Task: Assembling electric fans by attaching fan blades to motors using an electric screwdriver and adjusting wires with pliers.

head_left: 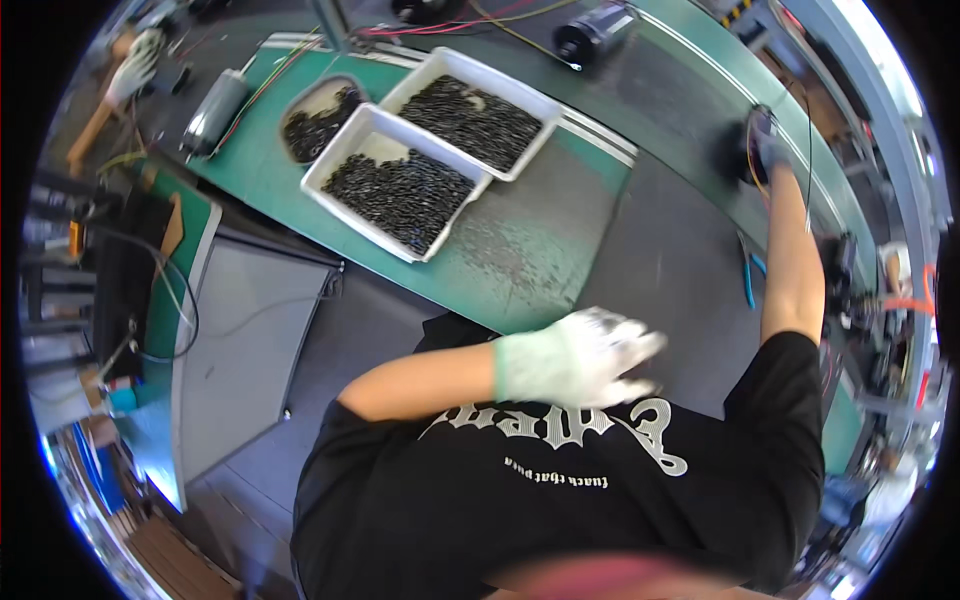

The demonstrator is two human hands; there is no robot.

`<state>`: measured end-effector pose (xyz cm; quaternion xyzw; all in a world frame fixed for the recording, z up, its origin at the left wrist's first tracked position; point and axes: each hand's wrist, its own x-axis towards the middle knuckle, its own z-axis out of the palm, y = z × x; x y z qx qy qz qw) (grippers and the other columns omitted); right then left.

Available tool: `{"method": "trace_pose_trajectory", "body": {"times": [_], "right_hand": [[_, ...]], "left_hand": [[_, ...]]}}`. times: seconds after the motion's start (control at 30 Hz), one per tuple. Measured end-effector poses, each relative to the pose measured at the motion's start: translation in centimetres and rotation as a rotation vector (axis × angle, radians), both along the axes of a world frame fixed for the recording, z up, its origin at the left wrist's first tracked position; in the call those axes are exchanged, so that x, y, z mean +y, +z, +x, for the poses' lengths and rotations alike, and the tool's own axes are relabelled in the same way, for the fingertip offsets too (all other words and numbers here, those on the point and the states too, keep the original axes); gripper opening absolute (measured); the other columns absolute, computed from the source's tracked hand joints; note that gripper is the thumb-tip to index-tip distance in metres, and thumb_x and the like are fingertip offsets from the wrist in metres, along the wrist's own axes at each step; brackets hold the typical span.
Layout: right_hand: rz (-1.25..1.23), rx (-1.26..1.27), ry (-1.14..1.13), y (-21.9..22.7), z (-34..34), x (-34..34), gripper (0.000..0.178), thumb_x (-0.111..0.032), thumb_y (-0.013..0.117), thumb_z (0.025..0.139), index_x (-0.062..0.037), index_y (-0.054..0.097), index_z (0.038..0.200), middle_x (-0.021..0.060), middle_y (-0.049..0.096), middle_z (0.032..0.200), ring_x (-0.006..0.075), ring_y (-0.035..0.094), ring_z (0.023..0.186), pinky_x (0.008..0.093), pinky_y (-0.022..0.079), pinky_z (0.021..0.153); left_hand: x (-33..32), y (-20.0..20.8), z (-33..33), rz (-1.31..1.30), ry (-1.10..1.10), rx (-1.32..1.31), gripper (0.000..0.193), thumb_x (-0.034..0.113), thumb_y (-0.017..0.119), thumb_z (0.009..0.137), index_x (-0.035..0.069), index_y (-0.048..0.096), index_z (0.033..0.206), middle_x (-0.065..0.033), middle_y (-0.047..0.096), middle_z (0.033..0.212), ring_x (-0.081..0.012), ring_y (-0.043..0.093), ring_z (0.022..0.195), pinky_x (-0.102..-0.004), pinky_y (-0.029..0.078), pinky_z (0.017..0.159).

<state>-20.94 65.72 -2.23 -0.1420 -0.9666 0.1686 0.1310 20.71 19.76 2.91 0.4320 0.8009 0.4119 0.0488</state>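
My left hand [585, 358], in a white glove with a pale green cuff, is held in front of my chest above the near edge of the worktop. Its fingers are a little apart and slightly blurred, with nothing seen between them. Far to the right, my right arm is stretched out to the belt. The right hand [774, 152], partly dark, is closed on a dark round motor [752, 145] with a yellow wire hanging from it. Its fingertips are mostly hidden. Blue-handled pliers [748, 275] lie on the dark mat below that hand.
Two white trays [408, 255] and a rounded tub [290, 145] hold many small black parts on the green mat [530, 235]. A silver motor [217, 112] lies left of them, a dark one [597, 36] on the belt. At upper left shows another person's gloved hand [135, 70].
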Motion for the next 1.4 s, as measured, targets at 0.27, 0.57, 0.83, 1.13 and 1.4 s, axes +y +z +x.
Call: {"method": "trace_pose_trajectory", "body": {"times": [0.27, 0.57, 0.83, 1.13, 1.4], "right_hand": [[-0.139, 0.006, 0.727, 5.4, 13.5, -38.8, 0.059, -0.051, 0.050, 0.089, -0.0123, 0.052, 0.133, 0.0226, 0.057, 0.127, 0.0379, 0.052, 0.120, 0.0401, 0.041, 0.102], [0.038, -0.265, 0.561, 4.3, 7.1, -42.7, 0.054, -0.045, 0.046, 0.086, -0.0062, 0.062, 0.121, 0.0254, 0.058, 0.122, 0.0384, 0.057, 0.114, 0.0422, 0.044, 0.099], [-0.595, 0.016, 0.516, -1.7, 9.8, -34.0, 0.053, -0.041, 0.056, 0.088, 0.0014, 0.062, 0.119, 0.0188, 0.064, 0.119, 0.0271, 0.058, 0.112, 0.0345, 0.041, 0.096], [-0.434, -0.091, 0.604, 5.0, 30.8, -26.5, 0.023, -0.021, 0.055, 0.091, 0.0007, 0.064, 0.090, -0.0051, 0.046, 0.068, 0.0047, 0.040, 0.063, 0.0228, 0.032, 0.056], [-0.929, -0.246, 0.287, 1.5, 40.6, -28.4, 0.014, -0.014, 0.055, 0.093, -0.0020, 0.061, 0.088, -0.0035, 0.054, 0.075, 0.0054, 0.048, 0.064, 0.0226, 0.039, 0.058]], "left_hand": [[-10.4, 0.8, 4.0, 0.228, 0.632, -0.800, 0.031, 0.010, 0.051, 0.088, -0.002, 0.058, 0.115, -0.0096, 0.067, 0.096, -0.0140, 0.063, 0.083, -0.0277, 0.051, 0.078], [-11.4, -0.3, 6.6, 0.353, 0.678, -0.864, 0.031, 0.019, 0.053, 0.093, -0.004, 0.059, 0.112, -0.0123, 0.066, 0.098, -0.0176, 0.063, 0.087, -0.0307, 0.050, 0.081], [-12.9, 2.5, 7.7, 0.311, 0.686, -0.649, 0.031, 0.017, 0.052, 0.090, -0.006, 0.061, 0.109, -0.0124, 0.067, 0.091, -0.0188, 0.064, 0.084, -0.0304, 0.051, 0.079], [-18.5, 6.3, -4.4, -0.304, 0.916, 0.016, 0.028, 0.027, 0.059, 0.085, 0.003, 0.067, 0.097, -0.0182, 0.065, 0.079, -0.0321, 0.066, 0.077, -0.0396, 0.051, 0.070], [-18.7, -2.1, -20.8, -0.728, 0.889, 0.224, 0.030, 0.026, 0.063, 0.081, 0.001, 0.066, 0.098, -0.0238, 0.066, 0.097, -0.0403, 0.064, 0.090, -0.0453, 0.051, 0.081]]}}
